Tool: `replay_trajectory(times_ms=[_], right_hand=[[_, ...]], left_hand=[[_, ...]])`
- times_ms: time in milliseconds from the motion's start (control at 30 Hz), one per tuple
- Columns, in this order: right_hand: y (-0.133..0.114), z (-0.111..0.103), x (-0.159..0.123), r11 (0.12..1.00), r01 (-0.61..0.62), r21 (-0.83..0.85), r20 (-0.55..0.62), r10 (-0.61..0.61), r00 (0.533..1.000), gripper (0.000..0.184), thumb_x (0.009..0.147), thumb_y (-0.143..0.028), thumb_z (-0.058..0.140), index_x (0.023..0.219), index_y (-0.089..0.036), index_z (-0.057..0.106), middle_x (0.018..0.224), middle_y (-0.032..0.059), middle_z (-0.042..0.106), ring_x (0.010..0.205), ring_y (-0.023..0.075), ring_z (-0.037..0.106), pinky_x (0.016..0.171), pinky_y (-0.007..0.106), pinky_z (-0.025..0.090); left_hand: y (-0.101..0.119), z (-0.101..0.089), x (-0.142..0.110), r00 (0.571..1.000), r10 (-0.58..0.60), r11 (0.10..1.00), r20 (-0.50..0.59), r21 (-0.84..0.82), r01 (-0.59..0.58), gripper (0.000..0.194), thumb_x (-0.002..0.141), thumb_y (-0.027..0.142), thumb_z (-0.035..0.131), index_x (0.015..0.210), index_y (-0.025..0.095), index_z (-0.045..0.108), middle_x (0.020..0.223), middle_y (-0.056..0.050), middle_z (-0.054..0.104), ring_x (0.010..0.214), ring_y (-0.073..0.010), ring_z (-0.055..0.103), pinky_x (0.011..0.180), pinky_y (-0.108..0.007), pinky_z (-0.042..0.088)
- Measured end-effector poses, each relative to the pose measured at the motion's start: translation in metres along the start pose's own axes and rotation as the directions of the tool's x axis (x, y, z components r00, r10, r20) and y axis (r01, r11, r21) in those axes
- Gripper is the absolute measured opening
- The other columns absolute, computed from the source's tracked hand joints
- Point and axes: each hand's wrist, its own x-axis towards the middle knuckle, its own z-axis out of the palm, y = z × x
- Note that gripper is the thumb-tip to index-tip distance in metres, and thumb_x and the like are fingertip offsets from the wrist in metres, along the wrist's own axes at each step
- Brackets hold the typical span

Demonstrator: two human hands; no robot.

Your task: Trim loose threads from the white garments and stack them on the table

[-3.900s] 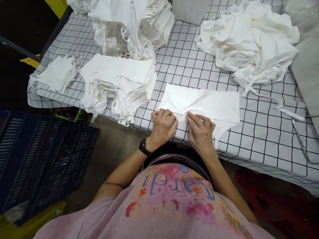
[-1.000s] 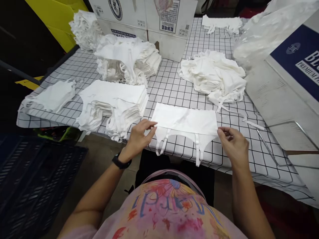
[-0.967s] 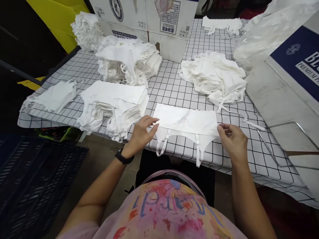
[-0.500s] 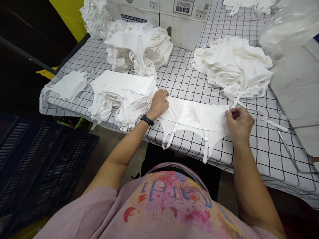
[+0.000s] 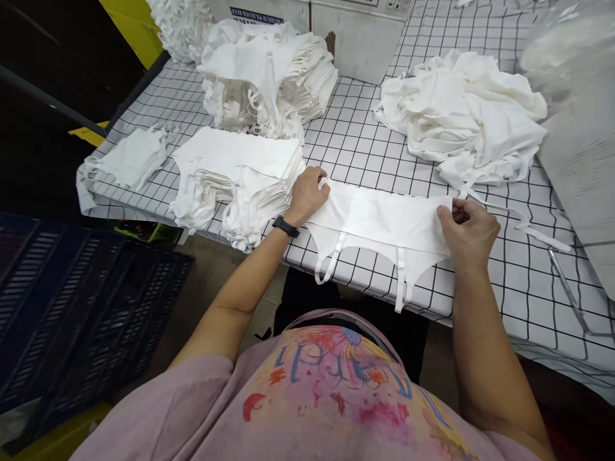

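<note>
A white garment [image 5: 384, 221] lies spread flat near the front edge of the checked table [image 5: 365, 153], its straps hanging over the edge. My left hand [image 5: 310, 192], with a black watch on the wrist, is closed on the garment's upper left corner. My right hand [image 5: 468, 230] pinches its right end. To the left of the garment is a neat stack of folded white garments [image 5: 240, 169], touching distance from my left hand.
A loose heap of white garments [image 5: 464, 118] lies at the back right. Another pile [image 5: 271, 77] and cardboard boxes [image 5: 355, 32] stand at the back. A small white piece [image 5: 132, 157] lies far left. A dark plastic crate [image 5: 72, 301] sits on the floor, left.
Both hands went from the garment's near middle out to its two ends, then up to the far corners, stretching it flat. The straps now hang over the table edge.
</note>
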Motion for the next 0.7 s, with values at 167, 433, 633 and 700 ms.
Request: replay_trajectory(times_ms=[167, 433, 633, 700], right_hand=[[0.0011, -0.001, 0.0005, 0.999, 0.038, -0.021, -0.018, -0.038, 0.999, 0.017, 0.073, -0.034, 0.07, 0.079, -0.018, 0.071, 0.067, -0.0017, 0.055, 0.062, 0.0137, 0.049, 0.073, 0.029, 0.047], [0.0009, -0.0031, 0.0002, 0.999, -0.002, 0.04, -0.03, 0.003, 1.0, 0.013, 0.081, -0.031, 0.066, 0.082, -0.019, 0.071, 0.066, -0.0002, 0.06, 0.063, 0.0143, 0.053, 0.068, 0.027, 0.046], [-0.0007, -0.002, 0.0, 0.999, 0.009, 0.045, -0.068, -0.005, 0.998, 0.013, 0.081, -0.03, 0.064, 0.078, -0.02, 0.071, 0.063, -0.0017, 0.058, 0.062, 0.0161, 0.055, 0.07, 0.03, 0.048], [-0.0009, -0.0022, -0.0002, 0.998, 0.005, 0.062, -0.065, -0.001, 0.998, 0.012, 0.081, -0.029, 0.064, 0.078, -0.02, 0.071, 0.062, -0.0025, 0.056, 0.061, 0.0157, 0.054, 0.069, 0.03, 0.048]], left_hand=[[-0.0068, 0.0054, 0.002, 0.997, -0.002, 1.0, -0.075, -0.029, 0.0, 0.017, 0.08, 0.006, 0.057, 0.089, 0.019, 0.063, 0.088, -0.004, 0.066, 0.081, -0.0185, 0.06, 0.08, -0.034, 0.048], [-0.0087, 0.0066, 0.0021, 0.984, -0.07, 0.988, -0.162, -0.148, 0.046, 0.019, 0.078, 0.005, 0.055, 0.086, 0.02, 0.063, 0.079, -0.001, 0.066, 0.074, -0.0168, 0.059, 0.078, -0.031, 0.048], [-0.0066, 0.0, -0.0034, 0.984, -0.093, 0.979, -0.154, -0.195, 0.062, 0.017, 0.079, 0.007, 0.055, 0.084, 0.019, 0.066, 0.075, 0.0, 0.067, 0.072, -0.0162, 0.06, 0.078, -0.031, 0.049], [-0.0054, -0.0018, -0.006, 0.984, -0.096, 0.969, -0.147, -0.24, 0.058, 0.018, 0.081, 0.008, 0.054, 0.087, 0.019, 0.067, 0.076, 0.0, 0.067, 0.072, -0.0151, 0.061, 0.078, -0.029, 0.05]])
